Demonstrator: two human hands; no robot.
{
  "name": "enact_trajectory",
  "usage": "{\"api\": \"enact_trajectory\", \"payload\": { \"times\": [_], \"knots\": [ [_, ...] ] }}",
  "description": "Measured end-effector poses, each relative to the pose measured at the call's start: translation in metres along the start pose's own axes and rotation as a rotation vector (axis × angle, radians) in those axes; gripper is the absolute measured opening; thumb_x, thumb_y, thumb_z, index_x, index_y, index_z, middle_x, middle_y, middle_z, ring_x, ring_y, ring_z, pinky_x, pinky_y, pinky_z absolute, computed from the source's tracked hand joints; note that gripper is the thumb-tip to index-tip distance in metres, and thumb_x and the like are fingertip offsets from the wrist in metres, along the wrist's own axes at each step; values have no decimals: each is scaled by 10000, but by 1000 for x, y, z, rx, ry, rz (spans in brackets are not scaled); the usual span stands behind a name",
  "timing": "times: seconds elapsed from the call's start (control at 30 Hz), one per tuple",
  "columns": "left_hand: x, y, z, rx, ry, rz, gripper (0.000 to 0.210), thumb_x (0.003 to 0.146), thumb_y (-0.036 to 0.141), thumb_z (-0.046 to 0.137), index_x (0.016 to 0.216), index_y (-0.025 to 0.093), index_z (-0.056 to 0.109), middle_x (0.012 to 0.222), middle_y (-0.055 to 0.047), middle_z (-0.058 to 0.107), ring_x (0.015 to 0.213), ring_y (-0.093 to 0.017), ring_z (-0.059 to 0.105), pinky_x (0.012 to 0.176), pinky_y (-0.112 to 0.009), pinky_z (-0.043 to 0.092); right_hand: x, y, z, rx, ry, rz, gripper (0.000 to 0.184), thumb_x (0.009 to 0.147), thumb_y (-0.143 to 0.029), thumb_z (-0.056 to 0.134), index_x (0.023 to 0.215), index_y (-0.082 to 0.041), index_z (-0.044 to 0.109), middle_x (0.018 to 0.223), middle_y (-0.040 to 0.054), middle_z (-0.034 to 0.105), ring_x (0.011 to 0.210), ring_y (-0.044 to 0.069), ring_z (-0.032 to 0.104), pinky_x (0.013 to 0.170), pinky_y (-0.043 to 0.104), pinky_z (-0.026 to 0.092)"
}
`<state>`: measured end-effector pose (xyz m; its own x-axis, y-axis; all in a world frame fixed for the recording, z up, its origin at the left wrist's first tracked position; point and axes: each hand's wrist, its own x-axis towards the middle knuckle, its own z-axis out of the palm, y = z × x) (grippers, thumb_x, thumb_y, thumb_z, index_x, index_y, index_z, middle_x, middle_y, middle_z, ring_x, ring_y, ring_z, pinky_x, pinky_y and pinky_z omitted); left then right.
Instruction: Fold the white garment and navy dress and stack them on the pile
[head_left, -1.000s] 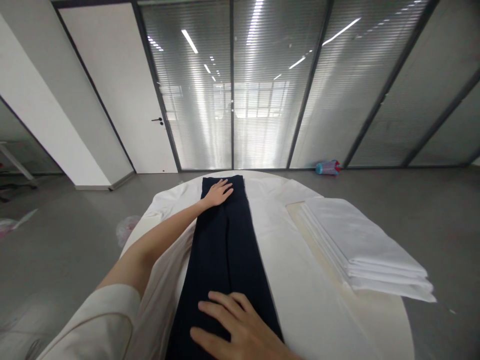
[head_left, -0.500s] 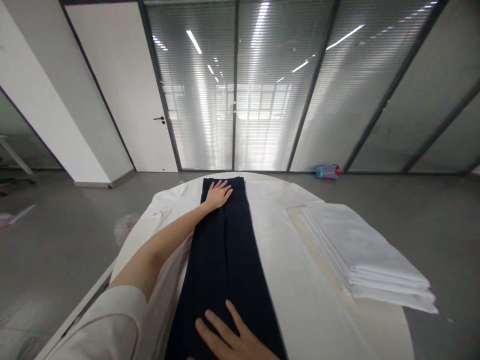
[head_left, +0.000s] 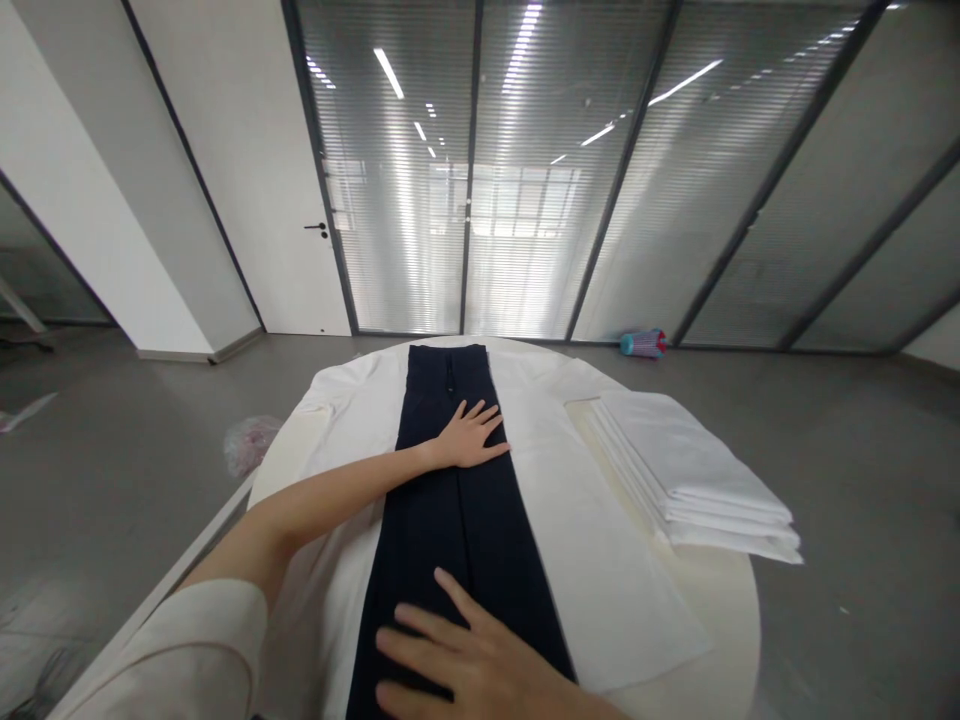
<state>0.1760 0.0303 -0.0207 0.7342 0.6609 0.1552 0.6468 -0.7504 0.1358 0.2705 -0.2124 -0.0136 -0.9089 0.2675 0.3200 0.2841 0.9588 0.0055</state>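
One open left hand (head_left: 466, 440) and, nearer the camera, an open right hand (head_left: 484, 662), neither gripping anything, are spreading fingers over a navy garment (head_left: 420, 540) laid lengthwise on white cloth (head_left: 600, 580) atop a round table (head_left: 735, 608), apparently holding the long fabric flat at two places

I can make out no lettering, label, brand, number or sign to read on anything in view before me.
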Motion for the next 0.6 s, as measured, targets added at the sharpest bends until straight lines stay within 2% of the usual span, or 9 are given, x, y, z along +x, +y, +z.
{"api": "enact_trajectory", "payload": {
  "times": [0.1, 0.13, 0.17, 0.27, 0.33, 0.4, 0.5, 0.6],
  "knots": [
    [0, -3, 0, 0, 13, 13, 725, 965, 661, 330, 1516, 193, 394, 1583, -127, 350, 1493, -361, 223, 1192, -605, 135, -2, -5, -13, -29, -79, 202, 701, 968, -545, 514, 1472, -69, 414, 1584, 214, 296, 1491, 319, 220, 1190, 510, 276],
    [0, -4, 0, 1, 19, 19, 730, 965, 667, 320, 1513, 191, 399, 1580, -127, 356, 1493, -362, 222, 1192, -605, 133, -5, -8, -12, -43, -101, 225, 733, 962, -554, 517, 1472, -40, 404, 1573, 241, 302, 1484, 326, 240, 1181, 496, 298],
    [-1, -5, 0, 0, 23, 23, 735, 965, 672, 313, 1510, 188, 406, 1577, -127, 361, 1493, -362, 222, 1191, -605, 133, -8, -11, -7, -74, -103, 227, 688, 976, -512, 517, 1461, -34, 417, 1549, 248, 346, 1466, 321, 289, 1169, 486, 321],
    [-1, -7, -1, -4, 20, 31, 739, 960, 678, 320, 1499, 182, 423, 1573, -129, 370, 1492, -359, 228, 1188, -608, 146, -19, -26, 19, -225, 0, 168, 418, 1010, -290, 498, 1380, -96, 516, 1425, 199, 540, 1346, 299, 487, 1093, 472, 423],
    [0, -7, -1, -9, 7, 32, 733, 960, 666, 346, 1493, 170, 431, 1573, -136, 367, 1488, -361, 236, 1187, -610, 156, -25, -37, 35, -285, 105, 134, 333, 1003, -257, 515, 1315, -153, 569, 1341, 144, 625, 1250, 287, 579, 1023, 451, 487],
    [0, -6, -3, -23, 10, 24, 690, 971, 630, 371, 1472, 164, 459, 1569, -140, 376, 1484, -361, 250, 1188, -608, 170, -29, -43, 37, -233, 144, 99, 267, 1012, -281, 513, 1252, -208, 604, 1266, 64, 685, 1177, 240, 628, 999, 407, 508],
    [-7, -1, -16, -80, 107, 40, 536, 1012, 519, 382, 1401, 187, 541, 1536, -120, 437, 1481, -309, 282, 1203, -559, 199, -38, -39, 10, 7, 122, 93, 235, 1046, -265, 444, 1186, -228, 629, 1129, -22, 739, 1032, 117, 670, 1011, 299, 493],
    [-36, 10, -41, -191, 189, 202, 421, 1022, 418, 423, 1360, 220, 575, 1512, -91, 477, 1485, -246, 287, 1216, -489, 236, -55, -23, -34, 148, 107, 261, 270, 1019, -161, 453, 1214, -217, 631, 1143, 20, 723, 1006, 113, 658, 960, 277, 512]
  ]
}}
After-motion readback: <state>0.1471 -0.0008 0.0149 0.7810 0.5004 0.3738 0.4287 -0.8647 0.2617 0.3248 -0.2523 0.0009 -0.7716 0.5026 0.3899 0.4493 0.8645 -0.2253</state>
